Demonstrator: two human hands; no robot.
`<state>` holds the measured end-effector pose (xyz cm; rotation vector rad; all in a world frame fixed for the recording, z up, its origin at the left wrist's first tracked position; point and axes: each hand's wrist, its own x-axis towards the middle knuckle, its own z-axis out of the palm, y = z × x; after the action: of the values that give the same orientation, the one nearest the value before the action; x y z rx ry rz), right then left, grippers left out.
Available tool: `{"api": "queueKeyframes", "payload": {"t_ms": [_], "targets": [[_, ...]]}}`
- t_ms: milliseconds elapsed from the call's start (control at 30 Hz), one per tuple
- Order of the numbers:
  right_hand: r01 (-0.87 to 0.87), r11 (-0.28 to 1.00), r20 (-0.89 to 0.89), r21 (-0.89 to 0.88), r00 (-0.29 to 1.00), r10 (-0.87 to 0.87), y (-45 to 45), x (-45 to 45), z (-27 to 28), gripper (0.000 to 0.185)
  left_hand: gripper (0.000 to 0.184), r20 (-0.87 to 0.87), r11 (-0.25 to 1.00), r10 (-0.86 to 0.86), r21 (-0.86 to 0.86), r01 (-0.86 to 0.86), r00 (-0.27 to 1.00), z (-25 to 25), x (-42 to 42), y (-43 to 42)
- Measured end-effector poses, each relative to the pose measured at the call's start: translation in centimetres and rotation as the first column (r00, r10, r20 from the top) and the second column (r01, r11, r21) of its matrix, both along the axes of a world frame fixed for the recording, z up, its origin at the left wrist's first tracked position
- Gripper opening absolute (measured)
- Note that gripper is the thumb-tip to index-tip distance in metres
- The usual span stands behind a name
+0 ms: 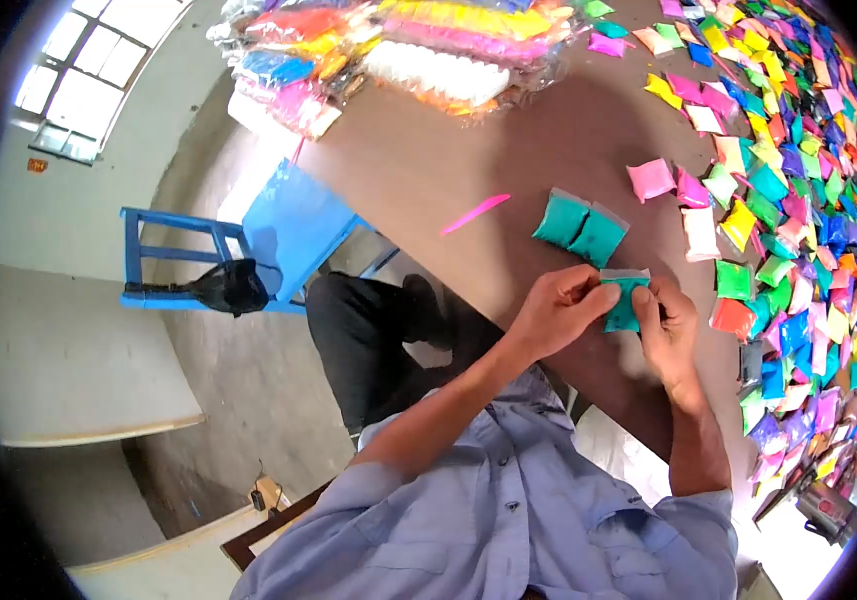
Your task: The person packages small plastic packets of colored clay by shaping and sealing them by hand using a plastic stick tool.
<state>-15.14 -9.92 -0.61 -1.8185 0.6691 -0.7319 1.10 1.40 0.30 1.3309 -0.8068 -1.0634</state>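
Packet of teal plastic (623, 312) is gripped by the fingers of the left hand (556, 312) and right hand (672, 328) over the brown bench (418, 160). Two teal packets (599, 237) are seen just beyond (slim pink strip (475, 214) at left); the right side is crowded by multicoloured pouches (767, 182).

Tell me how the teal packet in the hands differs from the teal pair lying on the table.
The held packet is pinched in the left hand and right hand; the teal pair lies untouched on the table. The held packet looks single and is partly hidden; the teal pair is two packets, fully visible. Both are teal with a clear edge.
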Motion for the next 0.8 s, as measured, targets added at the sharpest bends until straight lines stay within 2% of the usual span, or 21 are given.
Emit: {"api": "queueKeyframes", "payload": {"t_ms": [33, 67, 133, 167, 267, 333, 400, 433, 467, 500, 567, 600, 633, 667, 800], "targets": [[-0.005, 1.000, 0.038, 0.001, 0.999, 0.005, -0.1, 0.1, -0.4, 0.019, 0.021, 0.055, 0.997, -0.021, 0.073, 0.017, 0.998, 0.5, 0.0, -0.1], [-0.005, 1.000, 0.071, -0.002, 0.997, 0.005, -0.2, 0.0, -0.6, 0.020, 0.021, 0.052, 0.997, -0.045, 0.062, 0.041, 0.998, 0.4, 0.0, -0.1], [0.011, 1.000, 0.017, -0.004, 1.000, -0.010, -0.1, -0.2, 0.0, 0.018, 0.019, -0.007, 0.999, -0.049, 0.006, 0.049, 0.999, 0.1, -0.1, -0.1], [0.002, 1.000, 0.039, 0.029, 0.999, -0.003, 0.1, 0.1, 0.6, 0.017, 0.017, 0.017, 0.995, -0.070, 0.073, 0.069, 0.997, 0.3, 0.1, -0.1], [-0.020, 0.997, 0.050, 0.071, 0.999, 0.017, 0.0, 0.1, 1.3, 0.012, 0.018, -0.033, 0.998, -0.049, 0.038, 0.050, 0.998, -1.0, 0.1, -0.3], [-0.062, 0.996, 0.041, 0.070, 0.997, 0.059, -0.2, 0.1, 1.1, 0.011, 0.017, -0.005, 0.996, -0.074, 0.051, 0.074, 0.997, -0.8, 0.3, -0.3], [-0.061, 0.997, 0.029, 0.043, 0.998, 0.059, -0.1, 0.0, 1.8, 0.013, 0.015, -0.184, 0.998, 0.046, -0.042, -0.055, 0.982, -0.6, -0.2, -0.4], [-0.078, 0.996, -0.010, 0.044, 0.997, 0.079, 0.1, 0.0, 2.6, 0.016, 0.027, -0.211, 1.000, 0.002, -0.012, -0.005, 0.977, -0.9, 0.2, -0.3], [-0.098, 0.994, -0.049, 0.045, 0.994, 0.100, 0.2, 0.0, 3.0, 0.019, 0.027, -0.219, 1.000, -0.005, -0.004, 0.005, 0.976, -0.9, -0.2, -0.3], [-0.090, 0.995, -0.056, 0.052, 0.994, 0.093, 0.1, -0.1, 2.5, 0.019, 0.023, -0.210, 0.999, 0.032, -0.024, -0.037, 0.977, 0.2, -0.8, -0.5], [-0.067, 0.980, 0.012, 0.186, 0.998, 0.066, 0.1, -0.2, 1.3, 0.022, 0.019, -0.209, 0.996, 0.065, -0.038, -0.075, 0.976, 1.1, -1.3, -0.8], [-0.058, 0.979, 0.007, 0.194, 0.998, 0.057, 0.1, -0.3, 1.2, 0.022, 0.021, -0.104, 1.000, 0.023, 0.009, -0.022, 0.994, 1.3, -1.1, -0.6], [-0.055, 0.979, 0.061, 0.197, 0.997, 0.044, 0.2, -0.2, 1.4, 0.021, 0.024, 0.001, 0.998, -0.027, 0.057, 0.027, 1.000, 1.3, -0.9, -0.5], [-0.055, 0.979, 0.113, 0.196, 0.993, 0.033, 0.1, 0.0, 1.5, 0.021, 0.024, -0.004, 0.998, -0.034, 0.059, 0.034, 0.999, 1.2, -0.7, -0.5], [-0.097, 0.990, 0.077, 0.099, 0.993, 0.090, -0.2, 0.1, 2.1, 0.016, 0.025, -0.008, 0.992, -0.008, 0.124, 0.009, 1.000, 0.9, -0.6, -0.4]]}}
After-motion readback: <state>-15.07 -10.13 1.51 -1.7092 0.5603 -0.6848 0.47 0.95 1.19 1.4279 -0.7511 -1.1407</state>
